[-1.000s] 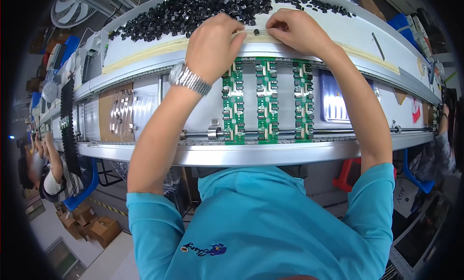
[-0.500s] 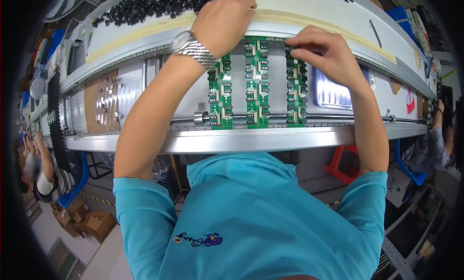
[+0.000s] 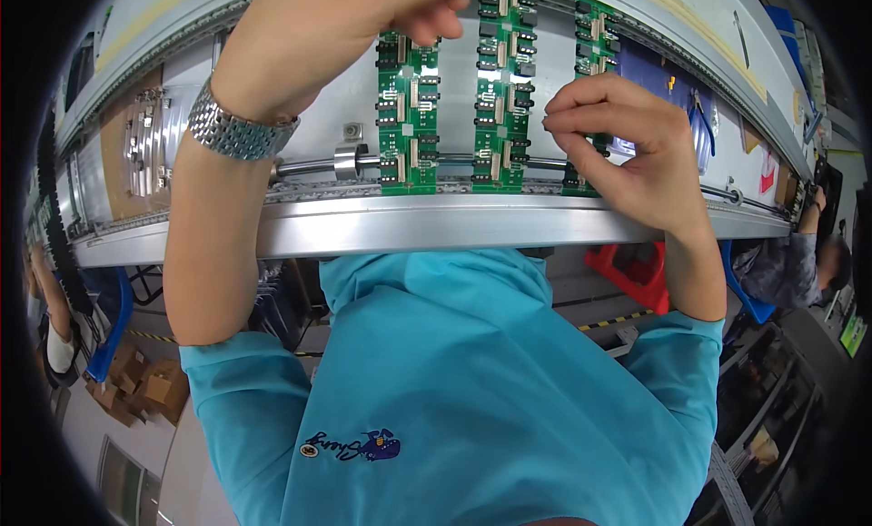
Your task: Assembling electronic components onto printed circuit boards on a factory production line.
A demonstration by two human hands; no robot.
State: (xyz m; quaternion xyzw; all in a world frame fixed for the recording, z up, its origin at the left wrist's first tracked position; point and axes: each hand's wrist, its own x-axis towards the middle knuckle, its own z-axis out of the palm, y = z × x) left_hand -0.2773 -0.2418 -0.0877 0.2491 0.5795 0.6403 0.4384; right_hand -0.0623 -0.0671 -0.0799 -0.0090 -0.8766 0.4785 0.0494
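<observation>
Three green circuit board strips lie side by side on a conveyor: left, middle, right. They carry rows of small black and white parts. My left hand, with a metal watch on its wrist, hangs curled over the top of the left strip; its fingertips are partly cut off by the picture's edge. My right hand rests on the right strip, thumb and fingers pinched together at the strip's left edge. What they pinch is hidden.
The conveyor's metal front rail runs across in front of my blue shirt. A metal roller shaft passes under the boards. Another person sits at far right and a person's arm shows at far left. Cardboard boxes are on the floor.
Both hands have come back from the pile of black parts at the far side to the green boards. The view has tilted down, so the pile is out of the picture.
</observation>
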